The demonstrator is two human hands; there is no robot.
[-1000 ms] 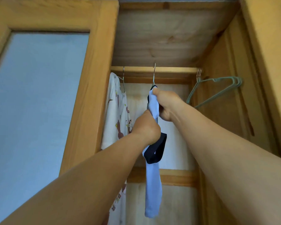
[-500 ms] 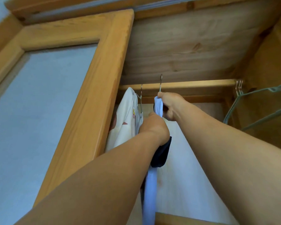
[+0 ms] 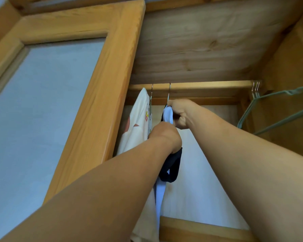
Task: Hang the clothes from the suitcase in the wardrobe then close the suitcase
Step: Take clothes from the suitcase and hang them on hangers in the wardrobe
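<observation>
The pale blue garment with dark navy trim (image 3: 160,191) hangs from a wire hanger (image 3: 168,92) hooked on the wooden wardrobe rail (image 3: 208,84). The right hand (image 3: 179,113) pinches its top; the left hand (image 3: 164,135) grips lower (fingers hidden). A white printed shirt (image 3: 136,123) hangs just beside.

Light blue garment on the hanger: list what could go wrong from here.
1. The light blue garment is bunched at the hanger's neck under the right hand; released like that, it may slide off.
2. Its hanger hook sits over the wooden rail, but a downward tug by the left hand could unseat it.
3. The white printed shirt hangs close beside; the left arm could snag it.
</observation>
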